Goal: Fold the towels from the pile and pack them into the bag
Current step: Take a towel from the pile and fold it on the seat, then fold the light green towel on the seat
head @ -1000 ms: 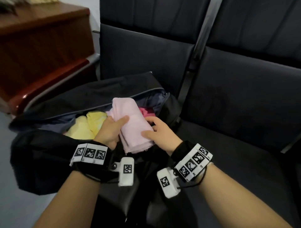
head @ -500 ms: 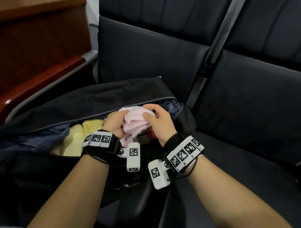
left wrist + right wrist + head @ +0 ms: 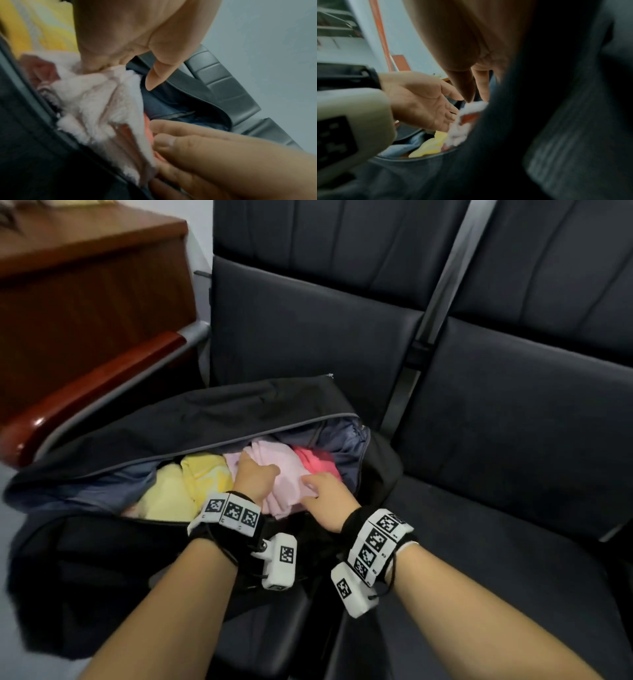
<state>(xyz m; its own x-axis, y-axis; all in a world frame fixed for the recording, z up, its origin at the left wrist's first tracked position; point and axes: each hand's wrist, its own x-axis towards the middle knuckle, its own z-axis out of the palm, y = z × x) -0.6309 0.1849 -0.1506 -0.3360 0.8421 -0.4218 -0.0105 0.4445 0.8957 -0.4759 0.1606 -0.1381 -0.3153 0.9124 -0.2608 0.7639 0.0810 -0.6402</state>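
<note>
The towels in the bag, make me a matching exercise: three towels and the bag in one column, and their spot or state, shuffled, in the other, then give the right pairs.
Column one:
1. yellow towel
2. pale pink towel
3. bright pink towel
4. black bag

Column two:
A. lies in the middle of the opening, under both hands
B. unzipped, standing open on the dark seat
C. lies toward the end nearest the wooden armrest
D. shows between the pale pink one and the bag's blue lining

Pairs: 1-C, 2-A, 3-D, 4-B
</note>
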